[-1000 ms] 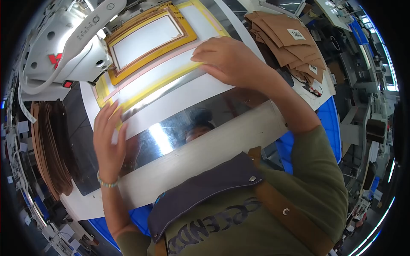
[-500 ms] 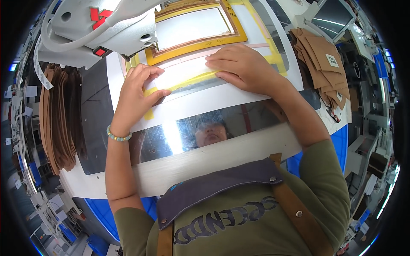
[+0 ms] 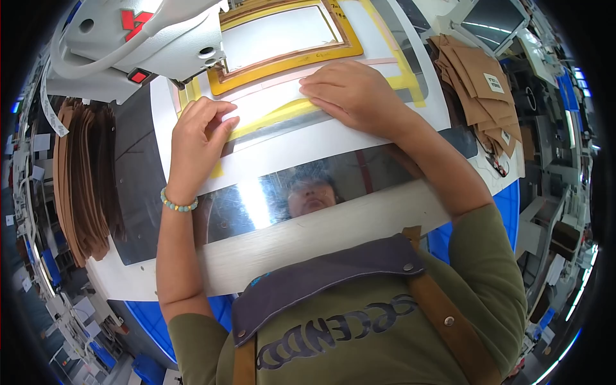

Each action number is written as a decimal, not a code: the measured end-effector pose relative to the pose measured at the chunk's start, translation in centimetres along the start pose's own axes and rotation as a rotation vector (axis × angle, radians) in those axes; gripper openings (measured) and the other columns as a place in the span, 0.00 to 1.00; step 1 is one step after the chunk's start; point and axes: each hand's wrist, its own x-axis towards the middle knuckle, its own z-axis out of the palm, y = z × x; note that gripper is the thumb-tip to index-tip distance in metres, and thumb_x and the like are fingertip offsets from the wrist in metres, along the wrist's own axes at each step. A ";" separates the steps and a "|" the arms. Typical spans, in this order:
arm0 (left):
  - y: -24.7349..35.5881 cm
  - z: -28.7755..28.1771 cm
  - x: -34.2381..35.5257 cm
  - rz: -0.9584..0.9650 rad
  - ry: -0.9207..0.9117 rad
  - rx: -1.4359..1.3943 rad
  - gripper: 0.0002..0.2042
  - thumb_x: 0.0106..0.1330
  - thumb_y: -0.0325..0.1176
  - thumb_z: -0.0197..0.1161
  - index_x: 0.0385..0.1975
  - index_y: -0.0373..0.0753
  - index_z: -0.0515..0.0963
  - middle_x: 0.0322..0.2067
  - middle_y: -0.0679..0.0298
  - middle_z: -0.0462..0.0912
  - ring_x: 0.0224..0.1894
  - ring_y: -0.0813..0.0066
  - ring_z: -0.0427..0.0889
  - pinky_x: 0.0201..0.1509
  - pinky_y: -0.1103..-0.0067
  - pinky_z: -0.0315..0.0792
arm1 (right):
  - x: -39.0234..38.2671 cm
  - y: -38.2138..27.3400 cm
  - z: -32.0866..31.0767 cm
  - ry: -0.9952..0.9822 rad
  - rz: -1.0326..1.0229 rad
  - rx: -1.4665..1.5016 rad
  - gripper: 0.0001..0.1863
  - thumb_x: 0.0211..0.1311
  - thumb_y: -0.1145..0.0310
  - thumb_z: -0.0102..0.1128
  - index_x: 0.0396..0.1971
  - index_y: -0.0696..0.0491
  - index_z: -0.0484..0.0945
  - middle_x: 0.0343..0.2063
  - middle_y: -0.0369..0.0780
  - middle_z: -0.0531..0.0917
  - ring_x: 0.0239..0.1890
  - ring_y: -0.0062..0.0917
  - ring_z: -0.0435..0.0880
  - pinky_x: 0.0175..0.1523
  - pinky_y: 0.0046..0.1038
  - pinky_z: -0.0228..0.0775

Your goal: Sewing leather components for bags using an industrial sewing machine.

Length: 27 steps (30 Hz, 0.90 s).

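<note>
A pale sheet edged with yellow tape (image 3: pixel 273 115) lies on a larger white board (image 3: pixel 256 158), its front yellow edge bowed up a little. My left hand (image 3: pixel 197 138), with a beaded bracelet at the wrist, pinches that edge near its left end, thumb against fingers. Further right, my right hand (image 3: pixel 356 96) is closed on the same edge, the thumb tucked under the fingers; its exact grip is partly hidden. Just beyond my hands sits a yellow rectangular frame (image 3: pixel 289 65) with a brown inner border around a white area.
The white sewing machine head (image 3: pixel 138 45) hangs over the left back. Stacks of brown fabric pieces (image 3: pixel 83 179) stand at the left edge, and brown pieces with white labels (image 3: pixel 478 83) lie at the right. A shiny metal plate (image 3: pixel 276 192) runs along the front. Behind right is a screen (image 3: pixel 494 22).
My left thumb has closed up against the fingers, where it was apart before. My right hand has shifted slightly left and its fingers have drawn together. The yellow edge between them now bows up more.
</note>
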 end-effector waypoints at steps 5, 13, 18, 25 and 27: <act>1.0 0.1 0.1 0.097 0.074 0.189 0.13 0.65 0.29 0.76 0.48 0.35 0.86 0.41 0.60 0.84 0.42 0.67 0.83 0.47 0.74 0.77 | 0.0 -0.1 0.4 0.076 -0.033 -0.044 0.11 0.67 0.71 0.70 0.47 0.55 0.89 0.45 0.40 0.91 0.49 0.35 0.89 0.54 0.35 0.81; 3.6 2.5 0.7 0.295 0.064 0.280 0.21 0.63 0.32 0.78 0.55 0.36 0.82 0.54 0.58 0.86 0.54 0.57 0.85 0.56 0.66 0.79 | 0.1 -0.3 0.4 0.071 -0.020 -0.054 0.10 0.67 0.71 0.70 0.47 0.56 0.88 0.45 0.42 0.92 0.49 0.35 0.89 0.55 0.36 0.81; 2.7 2.6 1.1 0.325 0.090 0.375 0.16 0.64 0.29 0.74 0.51 0.36 0.84 0.48 0.59 0.87 0.48 0.59 0.85 0.52 0.68 0.79 | 0.0 -0.2 0.3 0.077 0.025 -0.008 0.11 0.68 0.71 0.70 0.47 0.56 0.88 0.45 0.42 0.92 0.48 0.36 0.90 0.55 0.36 0.81; 4.0 0.2 1.3 0.667 0.251 0.556 0.15 0.59 0.24 0.70 0.48 0.36 0.87 0.43 0.64 0.86 0.43 0.67 0.86 0.42 0.74 0.78 | 1.7 -0.9 -2.7 0.094 0.143 0.179 0.13 0.76 0.67 0.64 0.53 0.57 0.88 0.48 0.44 0.91 0.52 0.35 0.88 0.60 0.34 0.78; 5.1 0.2 1.4 0.735 0.284 0.583 0.15 0.59 0.25 0.70 0.47 0.36 0.88 0.42 0.64 0.86 0.43 0.69 0.86 0.41 0.75 0.78 | 2.8 -1.4 -3.0 0.101 0.193 0.310 0.14 0.78 0.66 0.62 0.54 0.56 0.88 0.49 0.44 0.91 0.52 0.33 0.88 0.61 0.33 0.77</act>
